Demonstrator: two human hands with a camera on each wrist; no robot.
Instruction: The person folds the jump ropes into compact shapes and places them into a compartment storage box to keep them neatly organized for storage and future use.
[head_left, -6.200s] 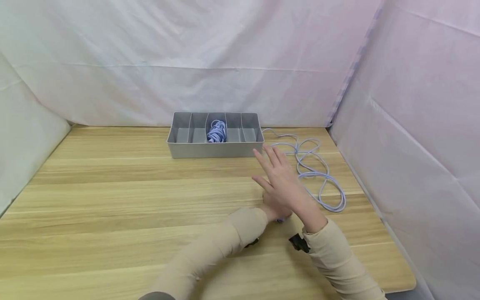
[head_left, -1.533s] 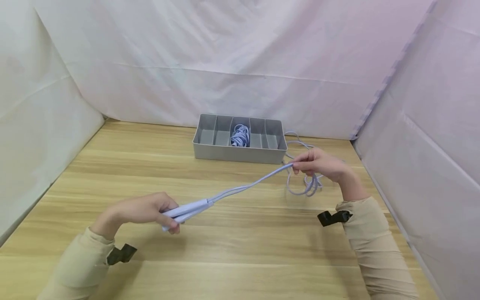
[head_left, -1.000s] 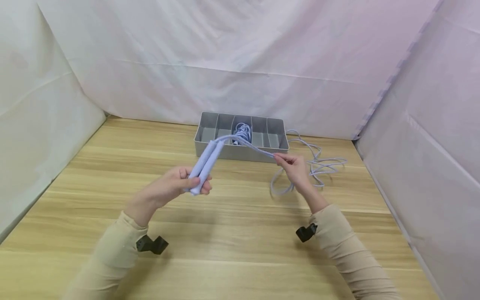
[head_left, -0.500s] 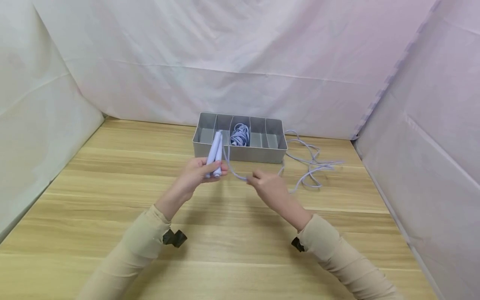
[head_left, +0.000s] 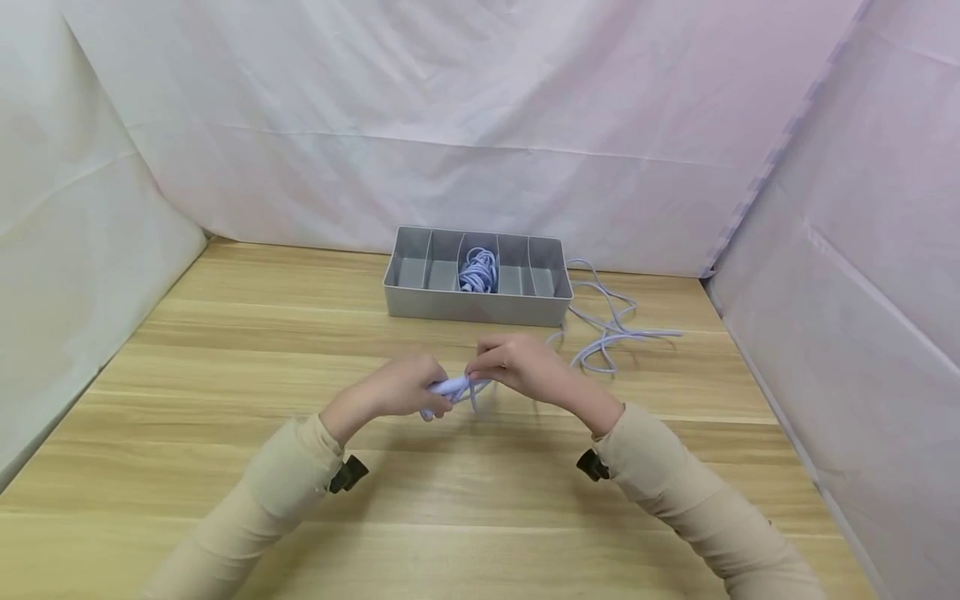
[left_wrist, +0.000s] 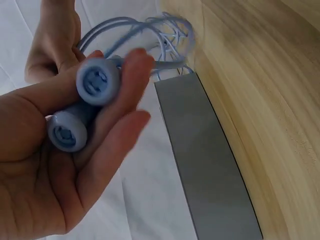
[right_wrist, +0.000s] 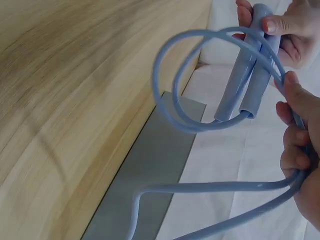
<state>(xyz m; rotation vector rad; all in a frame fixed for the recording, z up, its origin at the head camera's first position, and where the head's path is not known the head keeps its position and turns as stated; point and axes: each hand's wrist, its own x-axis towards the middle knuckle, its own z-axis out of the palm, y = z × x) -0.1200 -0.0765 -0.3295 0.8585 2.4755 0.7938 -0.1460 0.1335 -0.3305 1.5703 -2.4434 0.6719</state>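
Observation:
A pale blue jump rope lies between both hands above the table in the head view. The left hand grips its two handles side by side; their round ends face the left wrist camera. The right hand holds the doubled cord in curled fingers, close to the handles. In the right wrist view the cord leaves the handle tips in a loose double loop and passes into that hand. From there the cord runs on toward the slack loops on the table at the right.
A grey box with several compartments stands at the back of the table. A coiled blue rope sits in its middle compartment. Pale cloth walls rise behind and at both sides.
Handles, stretched apart from the right hand earlier, are now lowered in front of the box and point toward it. The right hand has moved left, bending the cord back alongside the handles.

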